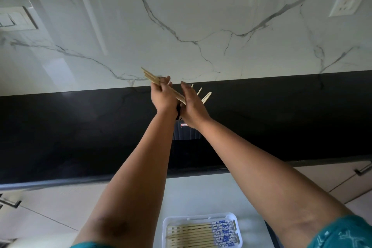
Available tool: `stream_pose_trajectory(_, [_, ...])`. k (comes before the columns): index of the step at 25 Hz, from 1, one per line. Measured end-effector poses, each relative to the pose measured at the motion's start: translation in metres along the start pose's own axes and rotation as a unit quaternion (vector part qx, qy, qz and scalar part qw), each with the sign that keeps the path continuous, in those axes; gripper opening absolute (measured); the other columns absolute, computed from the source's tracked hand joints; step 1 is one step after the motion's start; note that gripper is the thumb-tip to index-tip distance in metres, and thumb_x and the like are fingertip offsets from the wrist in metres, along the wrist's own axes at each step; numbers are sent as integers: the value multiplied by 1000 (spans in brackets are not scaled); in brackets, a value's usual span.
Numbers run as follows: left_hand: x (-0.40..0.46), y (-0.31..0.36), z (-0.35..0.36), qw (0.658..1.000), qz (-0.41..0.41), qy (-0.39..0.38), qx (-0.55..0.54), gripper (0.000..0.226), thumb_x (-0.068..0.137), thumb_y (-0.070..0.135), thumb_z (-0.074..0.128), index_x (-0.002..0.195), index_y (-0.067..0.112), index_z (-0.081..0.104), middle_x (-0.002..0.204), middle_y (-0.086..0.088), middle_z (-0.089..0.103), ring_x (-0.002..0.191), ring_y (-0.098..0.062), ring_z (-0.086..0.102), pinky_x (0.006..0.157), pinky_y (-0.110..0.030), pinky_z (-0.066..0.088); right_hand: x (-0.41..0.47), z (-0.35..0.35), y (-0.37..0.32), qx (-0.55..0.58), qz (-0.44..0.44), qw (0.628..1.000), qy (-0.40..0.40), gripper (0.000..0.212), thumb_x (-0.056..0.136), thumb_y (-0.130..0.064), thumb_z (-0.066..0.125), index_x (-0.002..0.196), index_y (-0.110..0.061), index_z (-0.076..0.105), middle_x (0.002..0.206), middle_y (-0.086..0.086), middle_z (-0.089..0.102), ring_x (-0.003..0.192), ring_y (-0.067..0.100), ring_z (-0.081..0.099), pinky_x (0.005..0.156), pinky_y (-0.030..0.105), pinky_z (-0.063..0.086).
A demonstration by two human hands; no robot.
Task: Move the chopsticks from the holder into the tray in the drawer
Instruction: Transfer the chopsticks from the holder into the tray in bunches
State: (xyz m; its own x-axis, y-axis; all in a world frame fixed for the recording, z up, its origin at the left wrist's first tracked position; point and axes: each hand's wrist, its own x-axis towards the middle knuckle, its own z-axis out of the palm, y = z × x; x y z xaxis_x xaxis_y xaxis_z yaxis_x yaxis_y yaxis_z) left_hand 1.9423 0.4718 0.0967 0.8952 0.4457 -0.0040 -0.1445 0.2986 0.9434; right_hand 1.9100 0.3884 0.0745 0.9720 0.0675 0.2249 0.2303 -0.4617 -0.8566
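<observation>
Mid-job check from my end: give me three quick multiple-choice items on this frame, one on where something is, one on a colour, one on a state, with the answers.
1. Where is the white tray?
A. In the open drawer below the counter edge
B. On the black counter
C. Mounted on the wall

2. What colour are the patterned ends of the chopsticks in the tray?
A. Red
B. Blue and white
C. Green

3. What is the left hand doing?
A. Hanging idle
B. Pressing flat on the counter
C. Holding a bundle of chopsticks

Answers: 1 A, the tray sits in the drawer nearer than the black counter. 2 B, the ends at the tray's right side show a blue and white print. 3 C, the fingers curl in a grip round the pale sticks above the dark holder.
</observation>
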Motion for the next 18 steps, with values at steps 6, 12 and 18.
stream_pose_trajectory(6, [-68,-12,-65,969,-132,-29,-205,12,93,19,61,103,15,63,104,-3,73,93,-18,72,77,-34,60,-95,-20,46,328,263,871,253,66,81,10,44,143,-14,43,142,6,47,132,20,41,104,26,32])
stream_pose_trajectory(12, [-147,-99,-111,930,-296,-45,-211,15,100,13,45,92,13,58,100,-7,67,89,-24,66,74,-36,56,-158,-14,89,383,398,813,187,38,98,-37,46,128,-15,55,125,5,62,112,18,56,95,31,40])
stream_pose_trajectory(18, [-188,-160,-170,903,-413,-13,-120,12,98,6,48,98,1,59,101,-15,63,86,-28,65,72,-40,59,-237,1,143,-118,366,923,30,37,91,-12,51,128,-10,52,137,14,49,120,30,49,100,39,45])
